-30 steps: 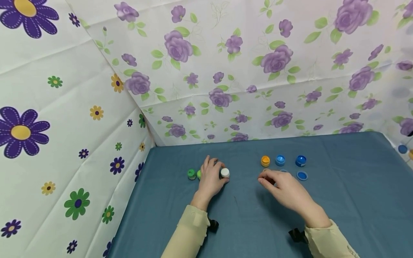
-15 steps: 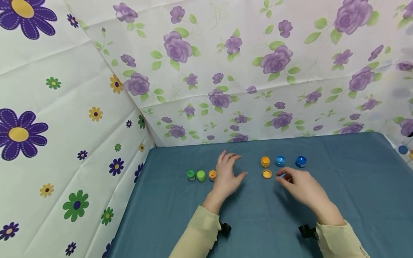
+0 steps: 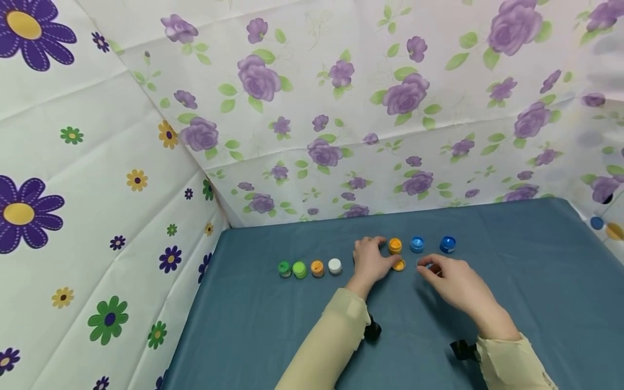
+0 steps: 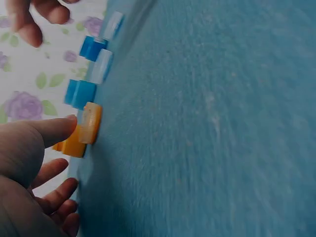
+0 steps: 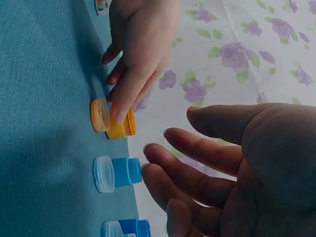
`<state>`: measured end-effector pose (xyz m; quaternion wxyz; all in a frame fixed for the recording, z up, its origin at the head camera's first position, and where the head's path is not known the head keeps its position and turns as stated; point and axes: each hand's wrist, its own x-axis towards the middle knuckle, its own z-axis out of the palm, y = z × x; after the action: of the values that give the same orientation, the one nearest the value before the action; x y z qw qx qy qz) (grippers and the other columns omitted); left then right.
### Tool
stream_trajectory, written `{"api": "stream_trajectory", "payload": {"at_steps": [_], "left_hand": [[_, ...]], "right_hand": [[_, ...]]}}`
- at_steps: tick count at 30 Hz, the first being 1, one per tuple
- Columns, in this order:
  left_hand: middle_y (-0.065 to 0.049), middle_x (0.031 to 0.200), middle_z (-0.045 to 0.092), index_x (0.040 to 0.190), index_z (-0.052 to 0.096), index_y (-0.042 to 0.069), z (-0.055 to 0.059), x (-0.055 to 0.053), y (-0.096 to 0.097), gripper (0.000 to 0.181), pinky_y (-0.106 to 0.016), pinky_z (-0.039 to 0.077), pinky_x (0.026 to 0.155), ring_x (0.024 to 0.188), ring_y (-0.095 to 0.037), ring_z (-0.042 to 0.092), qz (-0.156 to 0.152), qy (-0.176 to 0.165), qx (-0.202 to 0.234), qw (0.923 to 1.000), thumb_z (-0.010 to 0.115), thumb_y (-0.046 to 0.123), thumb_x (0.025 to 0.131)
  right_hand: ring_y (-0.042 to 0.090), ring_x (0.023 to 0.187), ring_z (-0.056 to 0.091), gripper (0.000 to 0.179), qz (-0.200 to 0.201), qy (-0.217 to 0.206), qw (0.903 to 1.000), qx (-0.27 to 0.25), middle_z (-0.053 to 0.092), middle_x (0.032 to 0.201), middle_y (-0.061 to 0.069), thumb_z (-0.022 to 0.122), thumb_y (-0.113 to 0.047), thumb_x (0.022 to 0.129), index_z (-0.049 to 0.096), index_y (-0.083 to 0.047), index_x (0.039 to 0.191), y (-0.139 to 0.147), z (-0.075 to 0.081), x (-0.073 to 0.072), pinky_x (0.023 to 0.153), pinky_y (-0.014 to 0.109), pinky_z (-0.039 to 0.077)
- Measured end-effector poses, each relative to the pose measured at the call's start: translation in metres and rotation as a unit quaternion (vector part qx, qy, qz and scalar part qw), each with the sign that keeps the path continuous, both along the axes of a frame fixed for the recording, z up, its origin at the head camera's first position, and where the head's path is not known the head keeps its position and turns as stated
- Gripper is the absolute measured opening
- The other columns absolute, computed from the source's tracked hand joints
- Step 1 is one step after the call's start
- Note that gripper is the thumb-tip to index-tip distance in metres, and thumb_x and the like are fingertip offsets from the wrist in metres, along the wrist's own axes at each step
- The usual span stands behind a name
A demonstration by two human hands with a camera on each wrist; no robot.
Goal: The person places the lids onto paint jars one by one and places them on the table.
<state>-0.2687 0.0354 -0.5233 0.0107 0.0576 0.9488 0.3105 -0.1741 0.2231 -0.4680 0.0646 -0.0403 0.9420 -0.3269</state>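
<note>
While my left hand (image 3: 371, 262) is spread beside the yellow jar (image 3: 395, 248) and yellow lid (image 3: 399, 266), gripping nothing, my right hand (image 3: 450, 281) hangs loose, empty, near the light blue jar (image 3: 416, 245); lids lie on the surface (image 3: 234, 325) before their jars, presumably keeping colours paired

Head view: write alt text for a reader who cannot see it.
A person's left hand is beside an open yellow jar and its lid on a blue-grey table; the right hand is in front of a light blue jar and a dark blue jar. Farther left, dark green, light green, orange and white jars stand in a row.
</note>
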Motion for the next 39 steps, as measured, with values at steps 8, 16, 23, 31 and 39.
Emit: {"api": "stream_trajectory", "payload": {"at_steps": [8,16,23,31,39], "left_hand": [[-0.006,0.135,0.061,0.132,0.076,0.027,-0.001,-0.002,0.016,0.046,-0.042,0.042,0.095,0.111,-0.024,0.045,0.038,-0.004,-0.003,0.9993,0.084,0.051,0.093],[-0.001,0.126,0.067,0.128,0.077,0.022,-0.003,-0.003,0.012,0.040,-0.044,0.043,0.099,0.114,-0.024,0.052,0.044,0.007,0.045,0.9980,0.084,0.044,0.096],[0.004,0.115,0.072,0.130,0.075,0.017,0.000,0.012,-0.019,0.032,-0.031,0.058,0.089,0.105,-0.013,0.067,-0.009,0.051,0.235,0.9705,0.081,0.025,0.099],[-0.005,0.133,0.062,0.158,0.054,0.019,0.004,0.058,-0.067,0.046,-0.033,0.056,0.092,0.106,-0.024,0.065,-0.137,-0.018,0.374,0.9172,0.060,0.028,0.113],[-0.022,0.133,0.062,0.149,0.047,0.005,-0.003,0.068,-0.085,0.039,-0.054,0.049,0.109,0.115,-0.023,0.066,-0.161,-0.073,0.522,0.8346,0.058,0.016,0.114]], "right_hand": [[0.028,0.096,0.071,0.041,0.003,0.002,1.0000,-0.006,0.075,0.114,0.011,0.060,-0.044,0.111,0.072,-0.011,0.133,-0.004,-0.003,-0.001,0.075,0.048,0.059],[0.025,0.094,0.071,0.041,0.010,0.002,0.9999,-0.004,0.075,0.111,0.009,0.061,-0.043,0.111,0.073,-0.010,0.132,-0.006,-0.004,-0.003,0.074,0.048,0.059],[0.031,0.097,0.072,0.040,0.027,0.057,0.9971,0.042,0.070,0.126,0.020,0.073,-0.020,0.105,0.066,-0.004,0.141,-0.026,-0.017,-0.017,0.077,0.051,0.060],[0.043,0.106,0.070,0.048,0.065,0.105,0.9834,0.133,0.061,0.134,0.027,0.080,-0.008,0.098,0.066,-0.004,0.144,-0.053,-0.034,-0.036,0.081,0.058,0.061],[0.039,0.095,0.070,0.033,0.054,0.107,0.9825,0.142,0.065,0.117,0.023,0.079,-0.010,0.099,0.073,-0.003,0.131,-0.058,-0.045,-0.043,0.081,0.057,0.061]]}}
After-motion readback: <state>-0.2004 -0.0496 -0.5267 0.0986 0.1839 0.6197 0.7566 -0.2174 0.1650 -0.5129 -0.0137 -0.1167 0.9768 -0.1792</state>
